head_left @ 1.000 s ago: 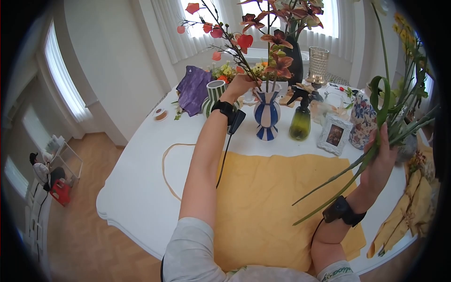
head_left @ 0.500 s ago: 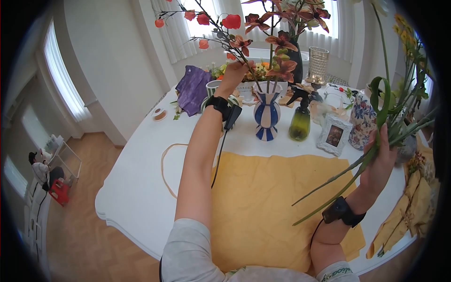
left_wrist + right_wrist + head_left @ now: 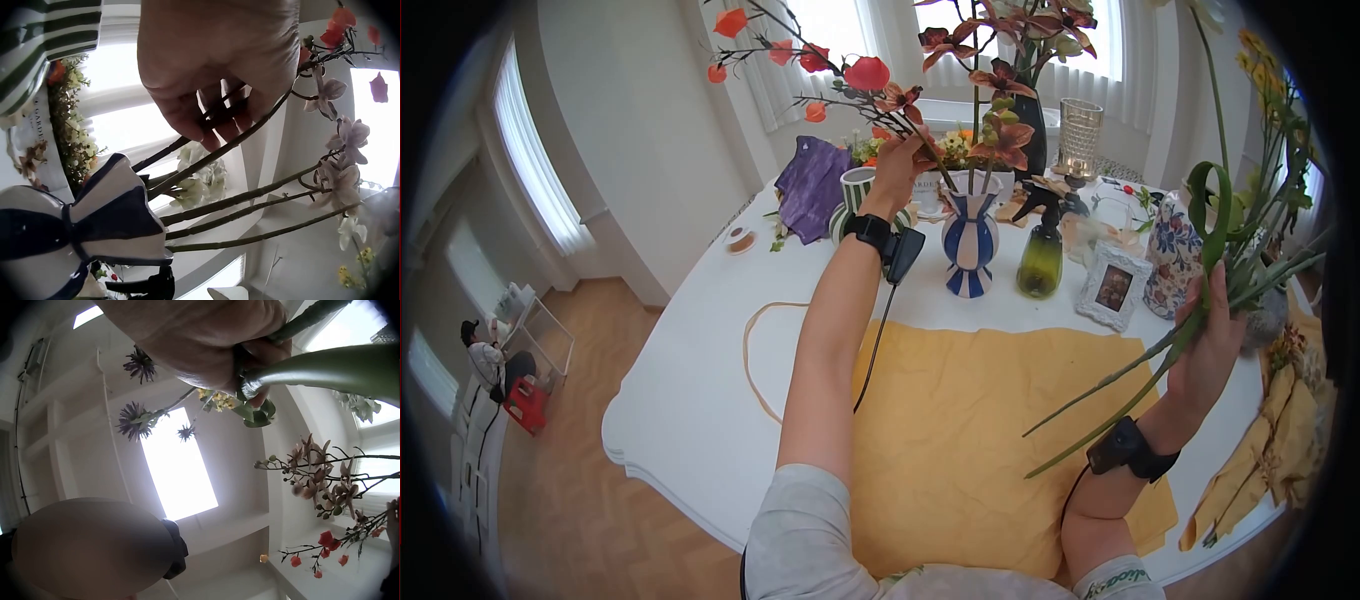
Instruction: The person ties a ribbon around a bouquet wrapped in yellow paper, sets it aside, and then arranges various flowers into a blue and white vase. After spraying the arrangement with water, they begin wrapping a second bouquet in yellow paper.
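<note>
My left hand grips a dark branch with red and orange lantern-shaped blossoms, just above the mouth of a blue-and-white striped vase. In the left wrist view, its fingers curl round the stem; orchid stems rise from the vase beside it. The branch leans left, while the brownish-pink orchids stand more upright. At the right, my right hand holds a bunch of long green stems, their cut ends pointing down-left over the yellow wrapping sheet.
Behind are a green-striped vase, purple cloth and glass holder. A green spray bottle, white picture frame and floral vase stand right of the striped vase. A ribbon roll lies left; a person sits far left.
My left hand has shifted slightly left, and the red-blossomed branch has swung left, away from the orchids. The right hand and its green stems have stayed in place.
</note>
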A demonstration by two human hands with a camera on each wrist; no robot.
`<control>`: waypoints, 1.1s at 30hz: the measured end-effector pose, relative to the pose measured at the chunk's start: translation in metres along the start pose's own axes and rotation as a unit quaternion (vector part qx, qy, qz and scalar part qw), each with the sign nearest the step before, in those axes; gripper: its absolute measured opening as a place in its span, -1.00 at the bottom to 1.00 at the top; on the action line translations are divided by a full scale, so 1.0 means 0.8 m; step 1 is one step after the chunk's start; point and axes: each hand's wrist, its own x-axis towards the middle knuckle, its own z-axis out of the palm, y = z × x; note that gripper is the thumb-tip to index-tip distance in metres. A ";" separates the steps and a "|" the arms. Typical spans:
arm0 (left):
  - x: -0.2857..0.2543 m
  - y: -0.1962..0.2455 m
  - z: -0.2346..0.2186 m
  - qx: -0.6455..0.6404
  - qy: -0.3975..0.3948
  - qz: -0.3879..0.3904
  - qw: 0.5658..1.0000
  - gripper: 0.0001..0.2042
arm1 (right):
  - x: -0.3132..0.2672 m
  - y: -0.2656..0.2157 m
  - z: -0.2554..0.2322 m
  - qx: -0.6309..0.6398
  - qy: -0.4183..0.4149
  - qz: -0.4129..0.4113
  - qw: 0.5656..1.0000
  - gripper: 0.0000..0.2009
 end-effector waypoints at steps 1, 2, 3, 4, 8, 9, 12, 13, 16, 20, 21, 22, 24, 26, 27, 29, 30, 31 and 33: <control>0.000 0.000 -0.002 -0.017 0.004 -0.013 1.000 -0.81 | 0.000 0.000 0.002 0.001 0.008 0.000 1.000 -0.83; -0.001 0.001 -0.002 -0.017 0.004 -0.013 1.000 -0.81 | -0.001 -0.001 0.003 0.001 0.015 -0.001 1.000 -0.83; -0.003 0.003 -0.001 -0.026 -0.004 -0.033 0.999 -0.76 | -0.001 -0.001 0.003 0.002 0.015 -0.001 1.000 -0.83; -0.004 0.005 -0.001 -0.036 -0.012 -0.053 0.998 -0.71 | -0.001 -0.002 0.004 0.002 0.018 -0.001 1.000 -0.83; -0.001 0.001 -0.005 -0.050 -0.043 -0.059 0.996 -0.66 | 0.000 -0.002 0.001 -0.001 0.018 0.007 1.000 -0.83; -0.002 0.001 -0.003 -0.052 -0.030 -0.058 0.997 -0.65 | 0.000 -0.002 0.001 -0.001 0.018 0.007 1.000 -0.83; -0.005 0.000 0.002 -0.055 -0.004 -0.039 0.998 -0.64 | 0.000 -0.002 0.001 -0.004 0.028 0.004 1.000 -0.83; -0.006 0.000 0.003 -0.056 0.008 -0.021 0.998 -0.64 | 0.000 -0.002 0.000 -0.002 0.022 0.002 1.000 -0.83; -0.006 -0.001 0.004 -0.041 0.044 -0.031 0.998 -0.63 | 0.000 -0.003 0.001 -0.001 0.022 0.004 1.000 -0.83; -0.006 -0.007 0.006 -0.033 0.065 -0.046 0.996 -0.56 | 0.000 -0.003 0.001 -0.001 0.022 0.002 1.000 -0.84; -0.005 -0.009 0.006 -0.026 0.064 -0.057 0.996 -0.47 | 0.000 -0.003 0.001 -0.001 0.021 0.002 1.000 -0.84; -0.004 -0.011 0.005 -0.019 0.063 -0.067 0.996 -0.38 | 0.000 -0.003 0.001 -0.001 0.022 0.000 1.000 -0.84; -0.006 -0.008 0.009 -0.013 0.067 -0.078 0.995 -0.29 | 0.001 -0.003 0.001 -0.001 0.022 -0.002 1.000 -0.84; -0.008 -0.004 0.014 -0.006 0.071 -0.088 0.993 -0.21 | 0.001 -0.003 0.000 0.003 0.018 -0.002 1.000 -0.84; -0.008 -0.003 0.015 0.000 0.070 -0.095 0.993 -0.16 | 0.000 -0.003 0.000 0.003 0.018 -0.002 1.000 -0.84; -0.009 -0.001 0.016 0.005 0.070 -0.101 0.992 -0.11 | 0.000 -0.004 0.001 0.002 0.024 0.000 1.000 -0.84; -0.008 -0.002 0.016 -0.005 0.067 -0.107 0.992 -0.09 | 0.000 -0.004 0.001 0.002 0.024 0.001 1.000 -0.84; -0.008 -0.001 0.015 -0.016 0.065 -0.113 0.991 -0.07 | 0.000 -0.004 0.001 0.003 0.021 0.000 1.000 -0.84; -0.006 -0.002 0.010 -0.027 0.049 -0.122 0.991 -0.04 | 0.001 -0.003 0.000 0.006 0.017 -0.002 1.000 -0.84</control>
